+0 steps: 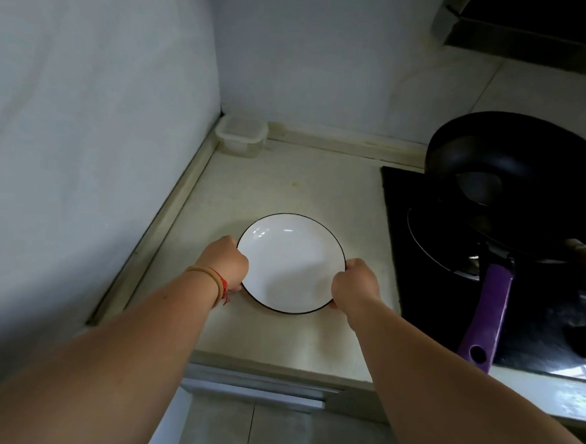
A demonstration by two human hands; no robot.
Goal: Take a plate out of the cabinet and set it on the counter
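My left hand [227, 264] and right hand [354, 284] grip opposite edges of the white black-rimmed plate [291, 263], which lies between them on the cream counter [287, 187]. Right of my right hand a black frying pan [513, 180] sits on the black hob [419, 264].

A clear plastic lidded container [241, 137] is seen in the far corner against the white wall [86, 106], and a black frying pan with a purple handle [513, 187] is set on the black glass hob [429, 264].
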